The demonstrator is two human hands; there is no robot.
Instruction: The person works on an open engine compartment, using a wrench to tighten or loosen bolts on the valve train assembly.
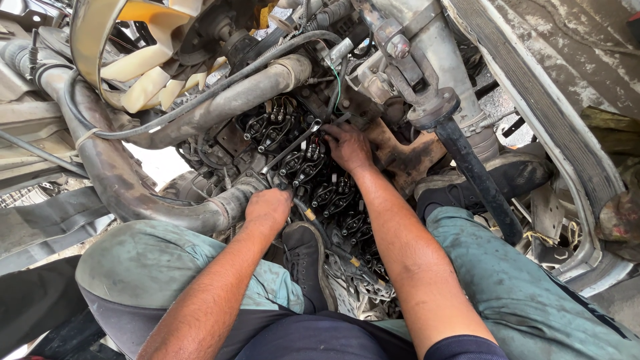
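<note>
Knees: grimy teal trousers (160, 263) framed the view, a black shoe (308, 263) between them.
Left hand (268, 208): grip clamped on the lower end of a long wrench (291, 146).
Wrench: slanted up across the exposed engine valve gear (327, 193).
Right hand (348, 148): fingers pressed on the engine beside the wrench's upper end; grip held nothing.

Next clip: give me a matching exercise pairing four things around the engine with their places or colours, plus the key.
Things:
1. left hand
2. right hand
3. wrench
4. fan blades

Descriptions:
A. cream-coloured, upper left
B. closed on the wrench's lower end
C. silver, slanting across the rocker arms
D. resting on the engine beside the wrench's upper end

Pairs: 1-B, 2-D, 3-C, 4-A
</note>
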